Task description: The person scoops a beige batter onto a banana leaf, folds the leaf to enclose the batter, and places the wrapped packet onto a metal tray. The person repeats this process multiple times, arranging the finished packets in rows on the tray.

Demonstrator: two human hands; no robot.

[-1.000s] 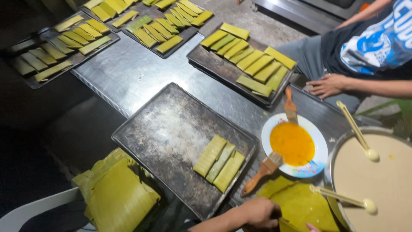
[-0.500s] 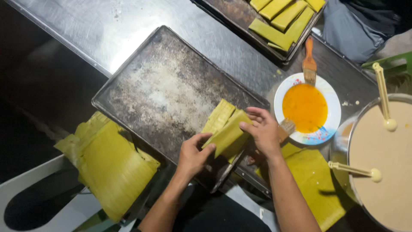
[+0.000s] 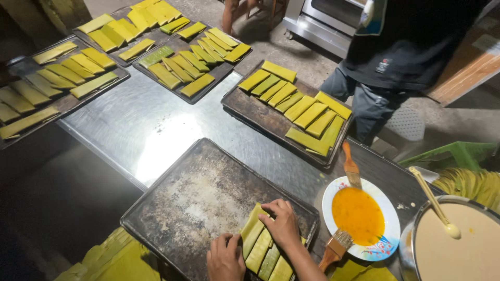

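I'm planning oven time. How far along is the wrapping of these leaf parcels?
Done: four trays beyond are filled with folded leaf parcels. In hand: the right hand presses a parcel into the short row on the near tray, the left hand alongside. Left: most of that tray is bare, and batter fills the pot.

Yellow-green leaf parcels (image 3: pixel 263 244) — dark speckled tray (image 3: pixel 192 203), orange sauce (image 3: pixel 358 216) on white plate (image 3: pixel 390 229)

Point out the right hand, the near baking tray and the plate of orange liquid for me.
right hand (image 3: pixel 284 225), head view, back of the hand.
near baking tray (image 3: pixel 187 200), head view, bare floor of the tray.
plate of orange liquid (image 3: pixel 391 222), head view, white rim at right.
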